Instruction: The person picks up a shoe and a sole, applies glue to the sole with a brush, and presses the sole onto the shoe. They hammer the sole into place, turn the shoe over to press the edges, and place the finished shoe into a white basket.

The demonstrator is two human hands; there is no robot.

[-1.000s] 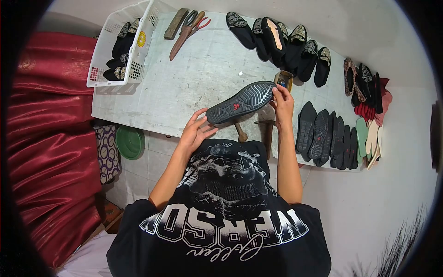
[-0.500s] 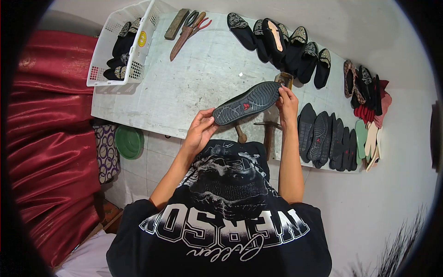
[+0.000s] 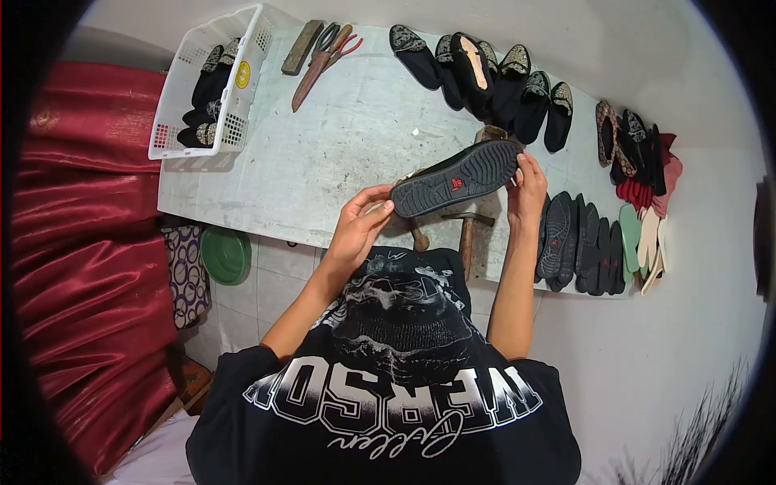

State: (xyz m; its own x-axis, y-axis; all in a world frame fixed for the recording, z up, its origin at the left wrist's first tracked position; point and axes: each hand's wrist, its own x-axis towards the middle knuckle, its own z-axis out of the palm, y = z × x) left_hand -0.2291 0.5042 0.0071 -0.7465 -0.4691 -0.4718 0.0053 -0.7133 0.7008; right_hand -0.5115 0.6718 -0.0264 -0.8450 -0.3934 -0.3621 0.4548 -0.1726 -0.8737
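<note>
A black shoe (image 3: 457, 184) is held up over the table's near side, its ribbed sole with a small red mark turned toward me. My left hand (image 3: 361, 226) pinches one end between thumb and fingers. At the other end, my right hand (image 3: 527, 187) grips the edge with closed fingers. Most of the shoe's upper is hidden behind the sole. Beneath it lie a hammer (image 3: 467, 238) with a wooden handle and a second wooden-handled tool (image 3: 419, 235), its head hidden. A metal shoe anvil or stand (image 3: 491, 134) shows partly behind the shoe.
Finished-looking black shoes (image 3: 512, 85) line the table's back edge. Several loose black soles (image 3: 575, 242) stand at right, beside green insoles (image 3: 630, 242). A white crate (image 3: 236, 105) holds more shoes at left, near red-handled pincers (image 3: 347, 50) and a whetstone-like block (image 3: 303, 48). A green basin (image 3: 225, 255) sits below.
Both hands have moved the shoe a little to the right. The sole is turned more squarely to me, and more of the hammer shows. The whole view has shifted slightly.
</note>
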